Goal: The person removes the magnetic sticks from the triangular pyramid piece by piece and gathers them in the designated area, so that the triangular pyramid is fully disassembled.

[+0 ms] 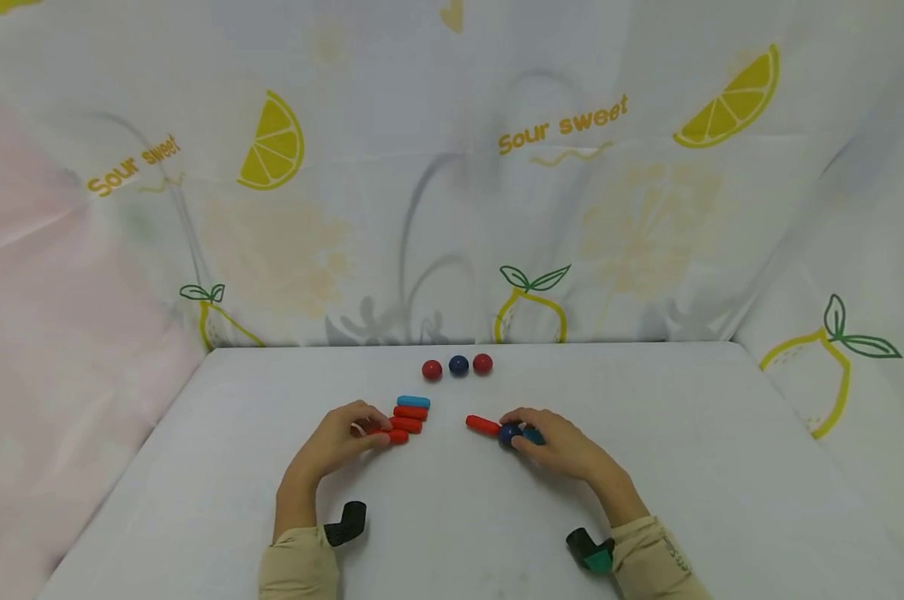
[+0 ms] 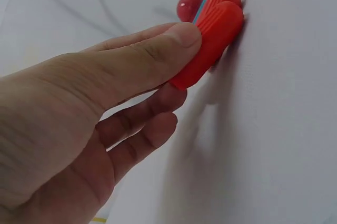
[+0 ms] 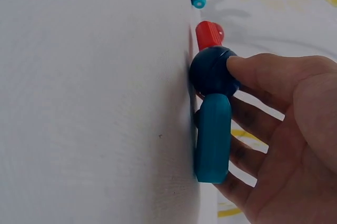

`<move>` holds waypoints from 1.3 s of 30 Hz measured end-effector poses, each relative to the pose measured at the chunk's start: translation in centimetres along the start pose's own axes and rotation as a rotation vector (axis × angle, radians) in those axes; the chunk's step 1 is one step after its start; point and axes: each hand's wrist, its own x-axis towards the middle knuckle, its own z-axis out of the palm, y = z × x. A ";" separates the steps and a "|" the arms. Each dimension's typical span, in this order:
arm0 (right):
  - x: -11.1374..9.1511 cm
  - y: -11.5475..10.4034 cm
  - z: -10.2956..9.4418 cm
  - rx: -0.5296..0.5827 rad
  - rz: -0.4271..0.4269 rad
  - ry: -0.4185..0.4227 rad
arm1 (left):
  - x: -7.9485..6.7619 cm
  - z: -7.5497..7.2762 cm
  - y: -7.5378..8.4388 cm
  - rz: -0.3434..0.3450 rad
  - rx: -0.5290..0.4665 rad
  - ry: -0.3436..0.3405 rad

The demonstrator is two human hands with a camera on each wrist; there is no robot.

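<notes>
My left hand [image 1: 342, 439] pinches the nearest red rod [image 2: 218, 37] between thumb and fingers. That rod lies at the near end of a close row, with two more red rods [image 1: 410, 412] and a light blue rod [image 1: 413, 402] beyond it. My right hand [image 1: 560, 443] holds a dark blue ball [image 3: 211, 71] between thumb and fingers. From the ball a red rod [image 1: 481, 424] extends to the left, and a teal rod [image 3: 213, 142] sticks out on the opposite side, under the hand. The right fingertips are partly hidden behind the ball.
Farther back on the white table [image 1: 437, 533] stand a red ball [image 1: 432, 370], a dark blue ball [image 1: 459, 365] and another red ball [image 1: 483, 363] in a line. A lemon-print cloth [image 1: 392, 208] hangs behind the table. Each wrist wears a black camera mount.
</notes>
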 end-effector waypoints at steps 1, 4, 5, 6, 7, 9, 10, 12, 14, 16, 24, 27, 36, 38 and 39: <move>0.0 0.0 0.0 -0.001 -0.007 -0.002 | 0.0 0.1 -0.1 0.007 0.005 0.011; -0.2 -0.1 0.0 0.003 -0.020 -0.006 | 0.3 0.6 -0.3 0.025 0.008 0.038; -0.2 -0.1 0.0 0.006 -0.024 -0.006 | 0.4 0.7 -0.3 0.031 0.008 0.043; -0.2 -0.1 -0.1 0.007 -0.027 -0.006 | 0.5 0.8 -0.3 0.038 0.010 0.048; -0.2 -0.1 -0.1 0.007 -0.030 -0.003 | 0.6 0.9 -0.3 0.042 0.012 0.057; -0.2 -0.2 -0.1 0.005 -0.036 0.000 | 0.8 1.0 -0.2 0.045 0.022 0.075; -0.2 -0.2 -0.1 0.003 -0.041 0.003 | 0.9 1.1 0.0 0.049 0.032 0.089; -0.2 -0.2 0.0 -0.007 -0.053 0.006 | 1.2 1.5 0.6 0.056 0.046 0.124; -0.2 -0.3 0.1 -0.018 -0.077 0.006 | 1.7 2.3 1.8 0.087 0.054 0.135; -0.2 -0.4 0.2 -0.025 -0.095 0.001 | 2.4 3.6 3.4 0.137 0.060 0.103; -0.1 -0.9 0.7 -0.048 -0.142 0.002 | 3.7 8.1 6.8 0.233 0.223 -0.136; -0.1 -1.0 0.7 -0.056 -0.135 -0.009 | 3.4 7.3 6.4 0.227 0.195 -0.196; 0.0 -0.9 0.6 -0.061 -0.119 -0.012 | 0.7 0.8 3.0 0.071 0.032 -0.093; 0.0 -0.8 0.5 -0.037 -0.114 -0.023 | 0.2 0.0 2.1 0.038 0.016 -0.078; -0.1 -0.7 0.5 -0.029 -0.112 -0.029 | 0.1 -0.2 1.7 0.032 0.009 -0.081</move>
